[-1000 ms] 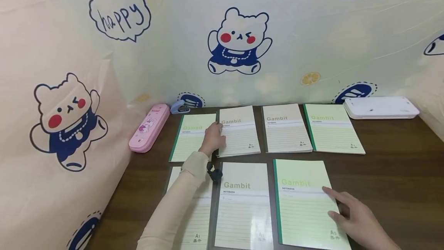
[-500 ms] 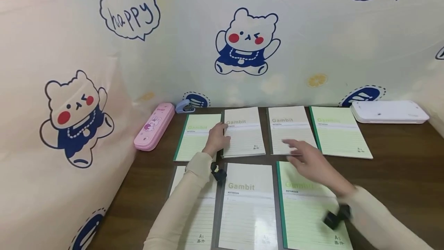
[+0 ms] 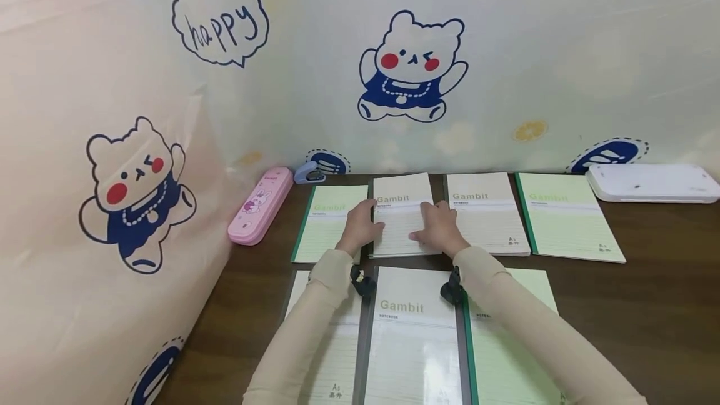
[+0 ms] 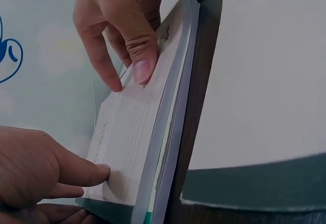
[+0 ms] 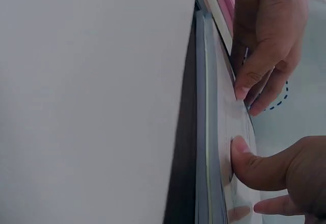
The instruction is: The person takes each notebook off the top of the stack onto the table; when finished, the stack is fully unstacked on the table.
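Observation:
A pale Gambit notebook (image 3: 402, 189), second from left in the back row, lies between both hands. In the left wrist view several stacked spines (image 4: 175, 107) show at its near end. My left hand (image 3: 357, 229) holds its left edge, thumb on the cover and fingers at the side. My right hand (image 3: 441, 228) touches it near the right edge, thumb (image 5: 242, 152) on the cover and fingers spread. Beside it lie a green-spined notebook (image 3: 329, 220) on the left and another pale notebook (image 3: 486, 220) on the right.
Farther right is a green-spined notebook (image 3: 568, 217), then a white case (image 3: 655, 183). A pink pencil case (image 3: 261, 205) and blue stapler-like item (image 3: 309, 172) stand back left. In front, under the forearms, lie more notebooks, including a pale one (image 3: 413, 342). A printed curtain (image 3: 315, 92) hangs behind.
My right hand has left the front green notebook and swung left and forward to the pale notebook. My left hand stays at its left edge. The head view has shifted slightly.

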A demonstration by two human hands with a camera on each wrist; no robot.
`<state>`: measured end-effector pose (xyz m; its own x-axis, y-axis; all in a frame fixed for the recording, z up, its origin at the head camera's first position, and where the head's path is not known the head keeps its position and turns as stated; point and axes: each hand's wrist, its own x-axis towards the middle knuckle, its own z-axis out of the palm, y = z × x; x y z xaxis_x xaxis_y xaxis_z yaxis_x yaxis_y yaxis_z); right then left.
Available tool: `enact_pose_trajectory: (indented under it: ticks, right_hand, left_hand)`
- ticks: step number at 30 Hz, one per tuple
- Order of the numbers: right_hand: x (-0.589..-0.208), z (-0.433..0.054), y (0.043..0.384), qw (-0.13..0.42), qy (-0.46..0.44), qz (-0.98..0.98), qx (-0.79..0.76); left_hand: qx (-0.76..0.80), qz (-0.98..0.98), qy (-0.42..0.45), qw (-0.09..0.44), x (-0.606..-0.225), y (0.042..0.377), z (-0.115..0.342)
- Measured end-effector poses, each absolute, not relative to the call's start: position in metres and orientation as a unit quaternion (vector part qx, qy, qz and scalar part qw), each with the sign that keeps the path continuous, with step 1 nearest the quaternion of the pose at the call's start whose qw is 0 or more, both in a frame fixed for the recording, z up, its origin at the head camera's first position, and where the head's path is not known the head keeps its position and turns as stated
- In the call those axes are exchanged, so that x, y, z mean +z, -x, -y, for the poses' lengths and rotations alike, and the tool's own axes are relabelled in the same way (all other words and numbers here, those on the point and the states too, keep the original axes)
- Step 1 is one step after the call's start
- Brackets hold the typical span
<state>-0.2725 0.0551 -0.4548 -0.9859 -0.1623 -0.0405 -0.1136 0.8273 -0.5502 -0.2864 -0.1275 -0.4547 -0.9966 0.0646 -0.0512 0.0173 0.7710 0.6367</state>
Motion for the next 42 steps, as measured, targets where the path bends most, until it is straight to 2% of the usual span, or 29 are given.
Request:
enact_pose_trajectory:
  ticks: [13,21,25,30,42]
  right_hand:
    - [-0.451,-0.06,0.273,0.029,0.057,-0.935,-0.349]
    - [-0.421,-0.062,0.275,-0.017,0.035,-0.899,-0.435]
    - [-0.412,-0.064,0.281,0.015,0.037,-0.895,-0.444]
    - [-0.42,-0.068,0.286,0.059,0.041,-0.891,-0.447]
    - [-0.428,-0.076,0.288,0.085,0.019,-0.854,-0.512]
  left_hand:
    - [0.337,-0.941,-0.016,0.039,-0.45,0.284,0.122]
    - [0.333,-0.942,-0.023,0.042,-0.449,0.283,0.118]
    - [0.326,-0.944,-0.019,0.038,-0.447,0.283,0.119]
    - [0.321,-0.946,-0.012,0.038,-0.448,0.281,0.121]
    - [0.318,-0.947,-0.024,0.036,-0.448,0.283,0.122]
